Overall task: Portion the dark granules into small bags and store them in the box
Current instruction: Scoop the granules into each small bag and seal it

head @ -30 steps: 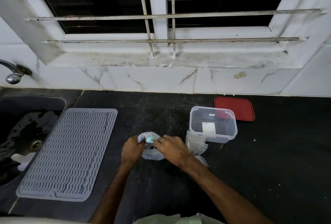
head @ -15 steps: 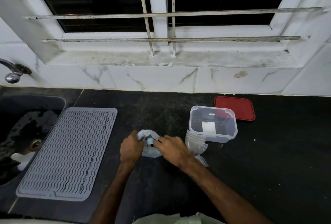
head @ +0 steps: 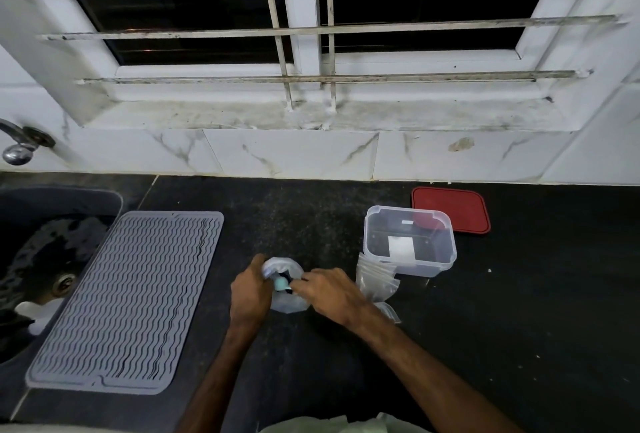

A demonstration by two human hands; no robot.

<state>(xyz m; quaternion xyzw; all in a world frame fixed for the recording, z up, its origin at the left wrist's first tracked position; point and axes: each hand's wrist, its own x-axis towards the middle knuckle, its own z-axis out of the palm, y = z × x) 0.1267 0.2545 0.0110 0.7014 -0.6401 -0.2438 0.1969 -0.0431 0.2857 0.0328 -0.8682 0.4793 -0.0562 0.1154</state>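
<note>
Head view: on the black tabletop point(head: 346, 380), the left hand point(head: 251, 294) grips the rim of a translucent bag point(head: 287, 306), fingers curled round it, with dark granules point(head: 283, 274) inside. The right hand point(head: 327, 294) pinches a teal scoop point(head: 280, 282) at the bag's mouth. Small bags point(head: 375, 280) lean against the clear box point(head: 410, 245), red lid point(head: 450, 209) behind, grey mat point(head: 128, 301) left

Teal piece sinks lower in the bag

The teal piece point(head: 280, 283) pinched by the right hand point(head: 327, 292) now sits deeper inside the bag point(head: 289, 304) than one second ago. This hand has shifted a little toward the left hand point(head: 250, 294), which has opened the bag mouth a bit wider.
</note>
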